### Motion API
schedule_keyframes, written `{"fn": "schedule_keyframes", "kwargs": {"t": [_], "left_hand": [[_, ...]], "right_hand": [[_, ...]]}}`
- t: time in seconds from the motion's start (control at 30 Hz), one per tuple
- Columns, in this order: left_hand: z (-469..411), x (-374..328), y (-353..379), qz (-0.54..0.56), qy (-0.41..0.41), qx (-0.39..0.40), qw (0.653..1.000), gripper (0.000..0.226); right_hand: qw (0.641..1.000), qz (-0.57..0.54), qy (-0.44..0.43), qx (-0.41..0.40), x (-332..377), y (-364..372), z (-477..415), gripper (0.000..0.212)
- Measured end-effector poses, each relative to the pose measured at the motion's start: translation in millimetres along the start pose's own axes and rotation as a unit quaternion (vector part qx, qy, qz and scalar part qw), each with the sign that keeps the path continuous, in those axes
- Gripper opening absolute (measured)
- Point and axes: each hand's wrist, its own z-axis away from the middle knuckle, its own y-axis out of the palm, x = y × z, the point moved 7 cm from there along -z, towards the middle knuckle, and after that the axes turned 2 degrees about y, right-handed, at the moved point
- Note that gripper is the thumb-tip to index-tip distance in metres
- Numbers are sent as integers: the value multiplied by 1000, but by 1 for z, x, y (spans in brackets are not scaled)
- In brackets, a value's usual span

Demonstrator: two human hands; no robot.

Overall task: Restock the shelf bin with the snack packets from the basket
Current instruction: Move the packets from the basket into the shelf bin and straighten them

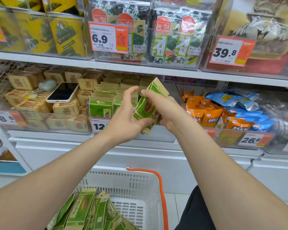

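Observation:
A green and tan snack packet [148, 105] is held tilted in front of the clear shelf bin [158, 135]. My right hand [165, 110] grips it from the right, fingers over its upper part. My left hand [128, 118] pinches its lower edge with the thumb, the other fingers spread above. Rows of the same green packets [101, 107] stand upright in the bin behind. The white basket [140, 185] with an orange handle sits below, holding several green packets [90, 211] in its left half.
A phone [62, 94] lies on tan boxed snacks [63, 108] in the bin to the left. Orange and blue packets [223, 113] fill the bin on the right. Seaweed packs [156, 39] stand on the shelf above. Price tags [99, 126] hang on the bin fronts.

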Motion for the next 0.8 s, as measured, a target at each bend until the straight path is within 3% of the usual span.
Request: {"fn": "schedule_keyframes", "kwargs": {"t": [0.13,0.3,0.4,0.53,0.7,0.8], "left_hand": [[-6,7,-13,-205,68,-57,975,68],[-3,16,-20,-466,140,-90,869,66],[-2,24,-18,-511,137,-90,844,74],[-4,25,-16,-527,135,-87,834,72],[-4,26,-16,-526,136,-91,834,73],[-3,27,-16,-527,140,-89,834,73]], "right_hand": [[989,-78,-12,-123,4,-15,-6,106],[974,-133,-34,-181,2,-31,-17,117],[984,-5,-34,-177,-2,-27,-19,109],[962,171,-89,-195,-1,-13,-18,92],[938,292,-89,-166,-8,8,-35,56],[933,324,-91,-128,-8,14,-38,52]]}}
